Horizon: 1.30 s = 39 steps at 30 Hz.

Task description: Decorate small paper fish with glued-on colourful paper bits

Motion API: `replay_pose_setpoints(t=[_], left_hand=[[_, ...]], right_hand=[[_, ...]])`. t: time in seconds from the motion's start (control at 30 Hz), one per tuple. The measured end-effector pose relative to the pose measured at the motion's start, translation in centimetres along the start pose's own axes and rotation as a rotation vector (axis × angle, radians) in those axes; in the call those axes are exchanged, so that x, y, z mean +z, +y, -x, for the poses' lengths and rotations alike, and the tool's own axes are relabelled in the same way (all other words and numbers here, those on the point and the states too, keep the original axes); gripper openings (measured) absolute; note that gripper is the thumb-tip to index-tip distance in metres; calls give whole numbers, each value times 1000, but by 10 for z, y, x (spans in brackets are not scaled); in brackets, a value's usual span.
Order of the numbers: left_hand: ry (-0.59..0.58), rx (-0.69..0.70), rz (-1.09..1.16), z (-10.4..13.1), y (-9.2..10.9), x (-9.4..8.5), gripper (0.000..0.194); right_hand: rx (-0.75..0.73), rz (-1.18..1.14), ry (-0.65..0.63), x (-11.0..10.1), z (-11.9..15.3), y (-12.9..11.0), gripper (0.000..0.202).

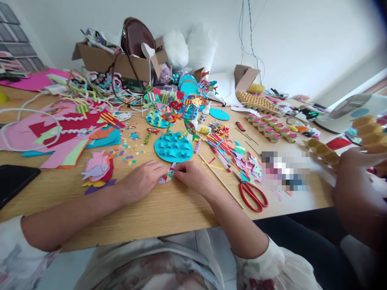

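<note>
Between my two hands, near the table's front edge, is a small patterned paper piece [167,175] in purple, red and green. My left hand [142,180] has its fingers closed on the piece's left side. On the right side, my right hand [190,174] pinches it between thumb and fingers. Just beyond stands a round blue base [173,146] with rows of raised curved flaps. Behind it, colourful paper fish [165,108] stand on twisted stems over more blue bases. My fingertips hide part of the paper piece.
Red-handled scissors [253,196] and a wooden stick [222,181] lie right of my hands. Stacked paper fish shapes [98,168] and a black phone [16,181] are at left. Glue bottles [204,113] stand behind. Another person's arm [358,197] reaches in at right, near egg-carton strips [322,151].
</note>
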<state>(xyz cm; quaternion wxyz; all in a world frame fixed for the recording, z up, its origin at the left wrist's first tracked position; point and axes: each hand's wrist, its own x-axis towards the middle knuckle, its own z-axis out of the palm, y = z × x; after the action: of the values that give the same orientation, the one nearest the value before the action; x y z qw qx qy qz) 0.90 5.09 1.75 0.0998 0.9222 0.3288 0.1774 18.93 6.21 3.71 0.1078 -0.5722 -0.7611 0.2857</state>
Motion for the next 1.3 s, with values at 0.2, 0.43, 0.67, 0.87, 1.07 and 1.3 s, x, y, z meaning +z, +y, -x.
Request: replay_pose_setpoints(t=[0.2,0.43,0.67,0.87,1.07,1.3], left_hand=[[-4,-3,-1,1,-1,2,19],[-5,12,-28,2,-2,5,20],[8,17,-42,2,-3,7,20],[23,19,-38,2,-5,9,19],[28,25,-52,3,-4,9,19],[29,15,-55,3,-4,9,21]], right_hand=[[8,7,0,0,0,-1,16],[8,73,5,0,-1,-4,17],[9,99,6,1,-2,-3,17],[-7,79,10,1,-4,0,18],[-2,90,11,1,-6,1,17],[53,133,4,0,-6,-3,15]])
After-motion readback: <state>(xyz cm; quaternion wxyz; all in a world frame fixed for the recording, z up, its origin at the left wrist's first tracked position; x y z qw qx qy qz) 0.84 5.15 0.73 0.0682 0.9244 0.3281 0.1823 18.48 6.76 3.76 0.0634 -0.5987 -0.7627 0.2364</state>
